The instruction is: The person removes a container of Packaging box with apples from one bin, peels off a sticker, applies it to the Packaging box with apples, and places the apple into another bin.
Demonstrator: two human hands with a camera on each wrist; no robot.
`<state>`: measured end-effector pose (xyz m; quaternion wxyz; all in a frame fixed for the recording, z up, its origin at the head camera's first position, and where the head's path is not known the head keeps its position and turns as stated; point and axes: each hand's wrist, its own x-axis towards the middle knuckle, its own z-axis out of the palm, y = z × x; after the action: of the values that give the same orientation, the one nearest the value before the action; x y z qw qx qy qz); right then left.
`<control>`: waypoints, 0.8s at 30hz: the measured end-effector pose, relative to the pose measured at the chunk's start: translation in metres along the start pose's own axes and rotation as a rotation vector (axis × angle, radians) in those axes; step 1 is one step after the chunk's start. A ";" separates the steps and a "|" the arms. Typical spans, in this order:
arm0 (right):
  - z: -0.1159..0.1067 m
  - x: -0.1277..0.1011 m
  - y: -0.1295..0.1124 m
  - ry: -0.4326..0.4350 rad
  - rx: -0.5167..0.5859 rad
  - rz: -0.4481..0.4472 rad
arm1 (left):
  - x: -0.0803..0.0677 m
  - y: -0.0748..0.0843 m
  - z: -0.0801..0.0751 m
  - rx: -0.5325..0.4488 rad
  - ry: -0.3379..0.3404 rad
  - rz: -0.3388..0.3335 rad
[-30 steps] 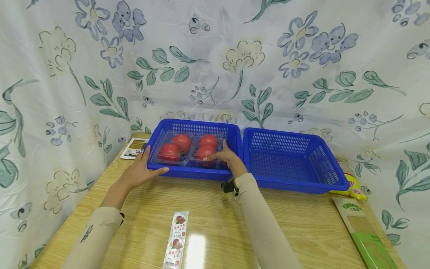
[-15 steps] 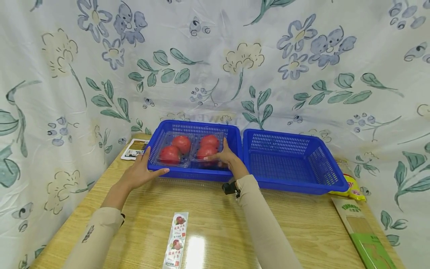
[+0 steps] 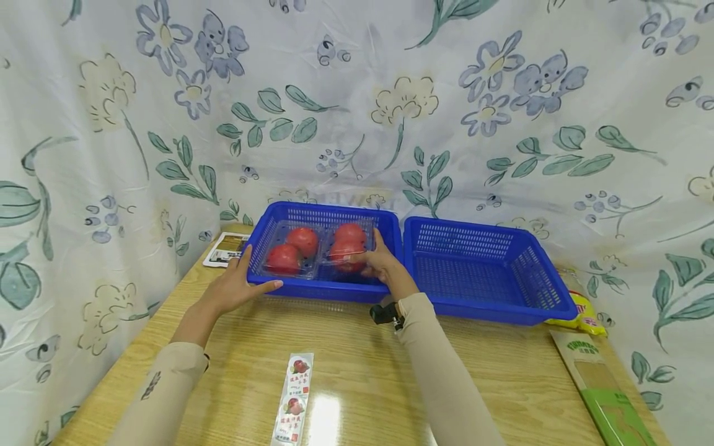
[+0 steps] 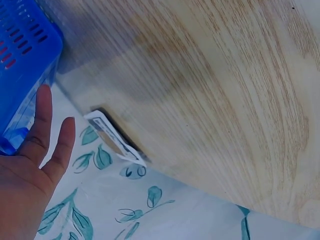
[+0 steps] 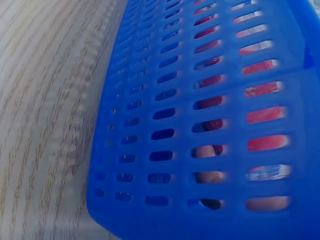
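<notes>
Booklet (image 3: 225, 247) at far left edge of wooden table (image 3: 357, 371), partly under the floral cloth (image 3: 83, 155), not touched. Left hand (image 3: 237, 287) next: fingers straight and relaxed, palm against the outer left-front corner of the left blue basket (image 3: 318, 288), thumb along the front rim; it braces, holds nothing. Left wrist view shows the same, flat fingers (image 4: 42, 130) beside the blue mesh wall.

Inside that basket sits a clear plastic clamshell (image 3: 318, 251) with four red tomatoes (image 3: 301, 238) in moulded cups. Right hand (image 3: 382, 263) reaches in over the front rim, fingers curled onto the right end of the clamshell, thumb on top by the rim, so it grips the pack. Right wrist view only shows fingers through the basket slots (image 5: 210, 150).

Handling, as a judgement: thin clear shell looks flexible and slick, likely to bow or pop open under a one-ended pinch; tomatoes give it real weight and bruise easily. Best hold is low on the two short ends under the flange, kept level, no squeezing the lid.

Further right: second blue basket (image 3: 480, 310) touching the first, then yellow packet (image 3: 586, 306) and green-brown box (image 3: 608, 396). Label strip (image 3: 292, 399) near the front edge.
</notes>
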<state>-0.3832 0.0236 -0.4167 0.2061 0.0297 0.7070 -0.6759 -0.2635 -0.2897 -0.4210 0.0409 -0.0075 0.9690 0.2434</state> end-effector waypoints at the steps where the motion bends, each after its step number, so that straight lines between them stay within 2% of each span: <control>1: -0.001 -0.001 0.000 0.001 0.013 -0.009 | 0.000 0.000 0.001 0.001 -0.001 0.001; 7: -0.005 -0.005 -0.004 -0.009 0.102 -0.057 | 0.001 -0.001 0.002 0.003 -0.001 0.006; 11: -0.011 -0.009 -0.008 -0.033 0.133 -0.053 | 0.003 -0.002 0.002 0.004 -0.006 0.008; 19: -0.026 -0.020 -0.017 -0.173 0.190 -0.060 | 0.004 -0.003 0.003 -0.003 -0.016 0.003; 24: -0.036 -0.028 -0.021 -0.256 0.166 -0.096 | 0.004 -0.003 0.001 -0.005 -0.014 0.007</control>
<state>-0.3739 0.0636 -0.3872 0.2589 -0.0735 0.6172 -0.7394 -0.2668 -0.2919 -0.4242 0.0467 -0.0025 0.9681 0.2461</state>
